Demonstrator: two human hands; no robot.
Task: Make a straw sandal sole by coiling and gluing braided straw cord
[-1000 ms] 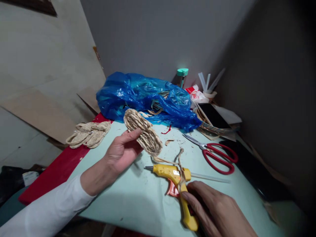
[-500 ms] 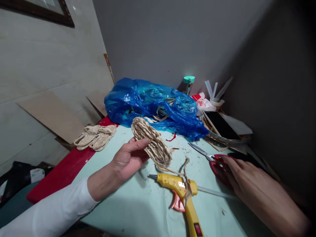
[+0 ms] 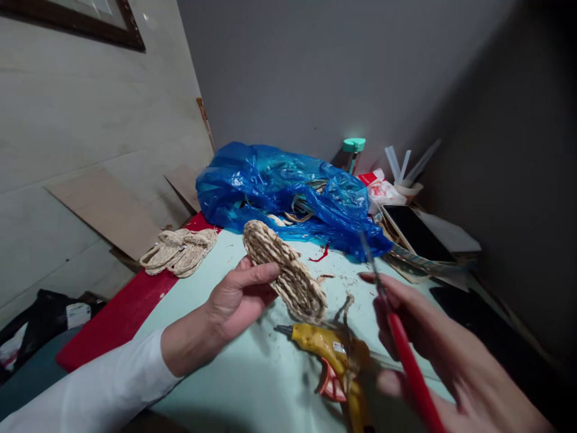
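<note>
My left hand (image 3: 246, 288) is closed on a flat oval of coiled, braided straw cord (image 3: 286, 270), thumb on top, held tilted above the table. In my right hand (image 3: 433, 337) are red-handled scissors (image 3: 399, 337), seen edge-on with the blades pointing up and away; they are a little blurred. Below the straw piece, between my hands, a yellow hot glue gun (image 3: 318, 341) lies on its side with its nozzle to the left. A strip of dried fibre (image 3: 348, 313) is draped across the gun, and a clear glue stick runs out of its back.
Behind lies a crumpled blue plastic bag (image 3: 279, 180) with straw strands. Looped braided cord (image 3: 180, 249) rests at the left on a red surface (image 3: 121, 307). A phone (image 3: 419, 233) tops a stack at the right, near a cup of glue sticks (image 3: 409, 189).
My right hand has lifted the scissors from the table and swung them upright, toward the left. The straw oval stays in my left hand, shifted slightly right and down in view.
</note>
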